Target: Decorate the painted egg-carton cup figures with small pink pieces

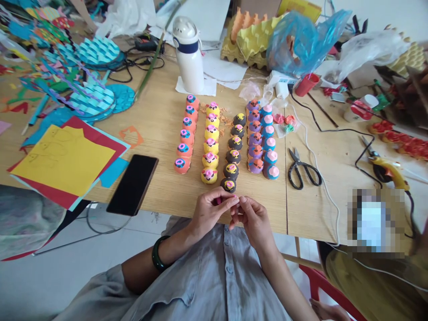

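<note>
My left hand (212, 207) and my right hand (251, 216) meet at the near table edge, fingertips pinched together on a small pink piece (219, 201) that is mostly hidden. Just beyond them stand rows of painted egg-carton cups: an orange row (186, 133), a yellow row (210, 142), a dark brown row (233, 151) and a purple and blue double row (262, 140). The nearest cup is the dark brown one (228, 184), a little ahead of my left fingers. A green bangle (157, 254) circles my left wrist.
A black phone (133, 183) lies left of the cups, beside red and yellow paper sheets (67, 160). Black scissors (302, 170) lie to the right, with a yellow glue gun (388, 171) and cables further right. A white bottle (189, 55) stands behind. Another person sits at lower right.
</note>
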Demonstrator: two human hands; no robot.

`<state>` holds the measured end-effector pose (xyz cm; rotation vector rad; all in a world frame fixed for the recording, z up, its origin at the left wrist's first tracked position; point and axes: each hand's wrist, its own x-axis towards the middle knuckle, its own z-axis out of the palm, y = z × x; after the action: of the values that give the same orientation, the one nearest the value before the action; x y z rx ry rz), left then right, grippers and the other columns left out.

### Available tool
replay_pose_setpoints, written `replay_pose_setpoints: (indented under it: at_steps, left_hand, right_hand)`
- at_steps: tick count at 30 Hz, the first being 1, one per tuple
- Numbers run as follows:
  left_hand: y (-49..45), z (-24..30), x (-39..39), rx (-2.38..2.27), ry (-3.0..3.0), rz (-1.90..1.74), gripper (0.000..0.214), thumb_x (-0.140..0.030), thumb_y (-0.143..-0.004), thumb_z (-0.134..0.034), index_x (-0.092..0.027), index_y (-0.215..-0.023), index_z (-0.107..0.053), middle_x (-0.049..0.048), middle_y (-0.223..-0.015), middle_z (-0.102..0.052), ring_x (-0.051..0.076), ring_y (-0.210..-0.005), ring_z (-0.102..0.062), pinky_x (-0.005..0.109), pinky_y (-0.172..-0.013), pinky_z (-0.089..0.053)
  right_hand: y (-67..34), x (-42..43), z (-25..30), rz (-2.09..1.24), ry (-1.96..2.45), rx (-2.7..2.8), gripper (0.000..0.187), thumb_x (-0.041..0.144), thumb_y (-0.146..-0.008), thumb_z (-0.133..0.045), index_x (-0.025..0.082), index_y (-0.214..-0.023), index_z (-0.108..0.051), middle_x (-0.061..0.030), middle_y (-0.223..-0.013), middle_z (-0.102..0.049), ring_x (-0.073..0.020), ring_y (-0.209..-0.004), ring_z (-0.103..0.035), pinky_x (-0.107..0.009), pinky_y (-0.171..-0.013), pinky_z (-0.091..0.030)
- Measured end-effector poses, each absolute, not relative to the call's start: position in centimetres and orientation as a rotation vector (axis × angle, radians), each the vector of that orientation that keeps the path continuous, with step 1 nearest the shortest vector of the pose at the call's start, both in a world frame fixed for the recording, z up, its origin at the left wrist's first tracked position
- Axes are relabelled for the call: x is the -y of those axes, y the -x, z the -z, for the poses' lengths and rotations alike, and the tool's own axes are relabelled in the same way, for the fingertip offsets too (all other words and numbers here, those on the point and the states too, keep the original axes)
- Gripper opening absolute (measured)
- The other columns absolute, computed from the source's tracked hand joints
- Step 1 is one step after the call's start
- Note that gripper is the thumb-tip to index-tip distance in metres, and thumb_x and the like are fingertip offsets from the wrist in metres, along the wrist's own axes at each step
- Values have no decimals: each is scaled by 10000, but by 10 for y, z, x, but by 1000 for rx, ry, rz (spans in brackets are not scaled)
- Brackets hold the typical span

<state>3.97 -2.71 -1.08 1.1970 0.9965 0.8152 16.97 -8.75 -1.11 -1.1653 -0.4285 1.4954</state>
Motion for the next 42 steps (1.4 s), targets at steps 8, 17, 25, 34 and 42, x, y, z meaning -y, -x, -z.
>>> replay_pose_setpoints:
  at_steps: [8, 17, 25, 34, 42]
  left_hand:
    - [-39, 16, 28, -915, -1336, -891, 253, -396, -856, -745, -173, -942, -829, 33, -728, -696, 113, -640, -573, 224, -599, -457]
    - [-38, 16, 29, -900, -1314, -858, 254, -361, -848, -768, -207, -1043, -822, 10, -727, -698, 88, -595, -498, 203, -553, -412]
    - [-38, 14, 25, -918, -1299, -894, 198, -381, -835, -776, -200, -888, -838, 18, -695, -685, 101, -615, -532, 221, -565, -420]
    - [-35, 15, 27, -900, -1260, -861, 253, -355, -831, -785, -225, -1045, -818, -1, -724, -667, 89, -618, -507, 212, -567, -410]
    - [-34, 14, 27, -970, -1305, -905, 147, -352, -854, -764, -218, -864, -824, 9, -709, -696, 107, -626, -528, 237, -579, -404]
  right_hand:
    - [-172, 86, 9, -1492, 1148, 368, 344, 500, -770, -818, 169, -722, -737, 19, -620, -644, -81, -452, -546, -212, -395, -556]
    - [-173, 85, 8, -1457, 1140, 332, 284, 438, -723, -869, 179, -725, -752, 29, -613, -649, -82, -444, -579, -194, -399, -548]
    - [-171, 85, 8, -1499, 1132, 348, 278, 436, -776, -827, 175, -728, -742, 24, -637, -640, -76, -455, -546, -197, -388, -548]
    - [-171, 84, 8, -1485, 1128, 330, 280, 436, -771, -831, 179, -722, -732, 28, -621, -638, -73, -446, -535, -201, -392, -555]
    - [-169, 85, 5, -1512, 1141, 378, 254, 423, -803, -805, 198, -904, -741, 30, -666, -655, -89, -481, -565, -219, -401, -576]
